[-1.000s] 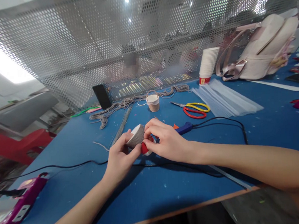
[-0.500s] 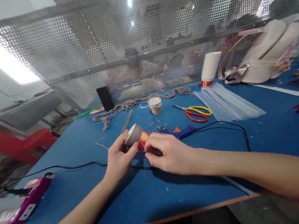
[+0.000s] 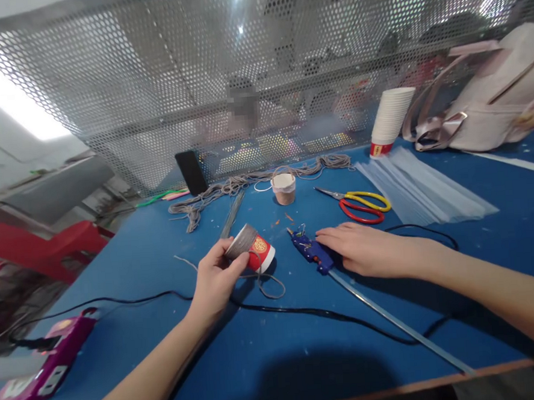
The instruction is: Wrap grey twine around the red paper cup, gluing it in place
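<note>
Left grip (image 3: 217,276) clamping part-wrapped cup (image 3: 253,247)

Grey cord (image 3: 241,241) is covering the rim end; the red lower part (image 3: 262,256) is showing bare, a loose tail (image 3: 273,297) curling below. Right grip (image 3: 342,243) is lying at the glue gun (image 3: 313,251) (closed or not, I cannot tell).

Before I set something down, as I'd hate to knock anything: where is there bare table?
Bare: the table front between left forearm and glue stick, short of the cable; also the patch between power strip and left forearm. Crowded: around the right hand, beside glue gun and scissors, and along the back, with yarn, phone and basket.
</note>
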A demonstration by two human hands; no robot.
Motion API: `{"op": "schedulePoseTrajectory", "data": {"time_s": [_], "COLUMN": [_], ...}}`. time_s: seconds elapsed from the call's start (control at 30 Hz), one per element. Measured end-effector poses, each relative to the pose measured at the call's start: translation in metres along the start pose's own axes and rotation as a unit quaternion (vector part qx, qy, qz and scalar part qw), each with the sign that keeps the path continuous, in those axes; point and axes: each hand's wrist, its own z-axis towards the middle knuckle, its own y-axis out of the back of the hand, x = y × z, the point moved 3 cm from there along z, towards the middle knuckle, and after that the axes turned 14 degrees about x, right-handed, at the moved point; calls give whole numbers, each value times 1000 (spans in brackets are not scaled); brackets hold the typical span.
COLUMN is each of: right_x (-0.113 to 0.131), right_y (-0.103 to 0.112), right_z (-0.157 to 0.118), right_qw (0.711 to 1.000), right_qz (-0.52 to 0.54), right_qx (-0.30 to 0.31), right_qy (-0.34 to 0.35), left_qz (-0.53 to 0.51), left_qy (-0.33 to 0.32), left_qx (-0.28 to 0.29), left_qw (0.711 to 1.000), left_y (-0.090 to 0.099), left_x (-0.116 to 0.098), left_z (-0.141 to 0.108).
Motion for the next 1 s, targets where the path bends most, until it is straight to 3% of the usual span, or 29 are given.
{"op": "schedulePoseTrajectory", "data": {"time_s": [0.13,0.3,0.37,0.47,0.57,0.67,0.77,0.87,1.0], "right_x": [0,4,3,2,4,15,35,51,58], "right_y": [-6,-2,2,9,13,11,14,19,16], "right_z": [0,5,4,-1,-2,2,7,12,18], "right_qw": [1000,998,999,987,942,874,817,789,784], "right_qz": [-14,-37,-11,102,280,450,555,598,598], "right_qx": [-9,23,-12,-117,-175,-152,-121,-109,-154], "right_qy": [5,-42,-49,-49,-63,-99,-103,-89,-64], "left_qz": [-27,-20,-18,-26,-34,-49,-55,-44,-6], "left_qy": [17,37,41,34,31,25,24,27,6], "left_qx": [2,-7,-6,-8,-7,-12,-18,-12,3], "left_qw": [999,999,999,999,999,998,998,999,1000], "left_y": [-3,-7,-7,-5,-3,-3,-2,-3,-3], "left_x": [-2,-10,-11,-10,-9,-10,-12,-12,-14], "left_z": [-1,-3,-3,-2,-1,-2,-3,-2,-2]}}
